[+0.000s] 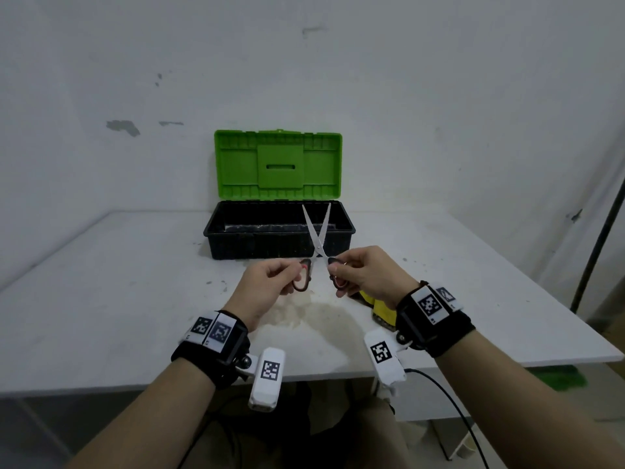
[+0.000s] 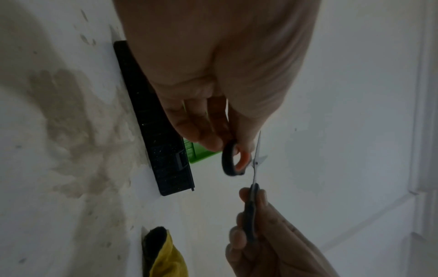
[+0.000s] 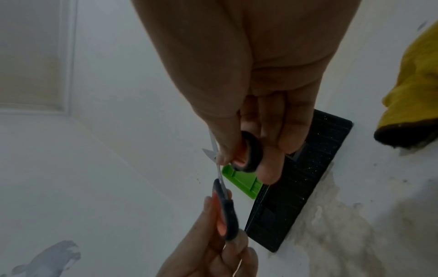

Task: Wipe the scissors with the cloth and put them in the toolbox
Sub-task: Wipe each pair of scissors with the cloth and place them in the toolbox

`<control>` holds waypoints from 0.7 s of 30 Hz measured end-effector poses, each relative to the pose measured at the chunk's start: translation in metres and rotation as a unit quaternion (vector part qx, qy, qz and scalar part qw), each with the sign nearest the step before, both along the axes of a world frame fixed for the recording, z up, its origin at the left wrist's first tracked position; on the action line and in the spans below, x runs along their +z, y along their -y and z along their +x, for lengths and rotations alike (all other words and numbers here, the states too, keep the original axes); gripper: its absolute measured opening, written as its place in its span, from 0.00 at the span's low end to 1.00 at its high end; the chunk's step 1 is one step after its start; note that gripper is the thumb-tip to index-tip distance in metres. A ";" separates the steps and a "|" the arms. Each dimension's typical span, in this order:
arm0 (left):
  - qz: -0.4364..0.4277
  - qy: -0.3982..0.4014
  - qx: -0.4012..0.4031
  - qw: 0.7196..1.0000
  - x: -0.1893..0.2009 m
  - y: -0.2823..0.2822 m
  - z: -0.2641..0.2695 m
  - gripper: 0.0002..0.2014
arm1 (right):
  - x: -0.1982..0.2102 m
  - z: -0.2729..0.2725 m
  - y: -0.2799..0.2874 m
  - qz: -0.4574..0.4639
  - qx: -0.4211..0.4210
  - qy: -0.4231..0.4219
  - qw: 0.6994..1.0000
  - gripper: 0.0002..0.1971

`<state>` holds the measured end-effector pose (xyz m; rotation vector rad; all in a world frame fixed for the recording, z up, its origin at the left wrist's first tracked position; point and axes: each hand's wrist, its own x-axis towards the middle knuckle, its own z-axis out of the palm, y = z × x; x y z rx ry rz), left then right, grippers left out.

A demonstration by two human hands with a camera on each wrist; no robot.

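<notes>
Holding the scissors (image 1: 317,247) upright above the table (image 1: 101,299), my left hand (image 1: 267,286) and right hand (image 1: 367,277) each pinch one handle loop; blades splayed toward the open toolbox (image 1: 236,245) beyond; yellow cloth (image 1: 384,313) under my right wrist.

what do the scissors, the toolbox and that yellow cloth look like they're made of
Scissors: bright, smooth blades, likely steel; dark loop handles with orange lining, probably plastic or rubber.
Toolbox: ribbed, moulded black base and green lid, apparently matte plastic.
Cloth: soft, fuzzy yellow fabric, dark at one end; fibre unclear.
</notes>
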<state>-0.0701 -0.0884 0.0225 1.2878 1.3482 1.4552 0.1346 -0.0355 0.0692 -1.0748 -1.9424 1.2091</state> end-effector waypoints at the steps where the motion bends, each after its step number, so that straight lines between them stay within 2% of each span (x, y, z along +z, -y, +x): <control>1: 0.000 0.009 -0.009 1.000 0.001 0.000 0.000 0.06 | -0.001 -0.003 0.001 0.003 -0.005 -0.006 1.000 0.07; 6: 0.001 0.053 -0.001 0.999 0.004 -0.004 0.008 0.04 | -0.008 -0.018 0.004 0.018 -0.041 -0.047 0.998 0.07; 11: 0.000 0.055 0.041 0.998 0.006 -0.009 0.010 0.04 | -0.014 -0.032 0.003 0.034 -0.088 -0.072 0.993 0.11; 13: -0.004 0.058 0.053 0.997 0.009 -0.013 0.009 0.05 | -0.016 -0.038 0.001 0.083 -0.125 -0.043 0.988 0.17; 16: -0.005 0.057 0.062 0.996 0.019 -0.020 0.004 0.06 | -0.014 -0.050 -0.004 0.173 -0.165 0.034 0.970 0.18; 21: -0.006 0.042 0.067 0.997 0.032 -0.036 -0.010 0.06 | -0.001 -0.077 -0.021 0.231 -0.164 0.111 0.953 0.20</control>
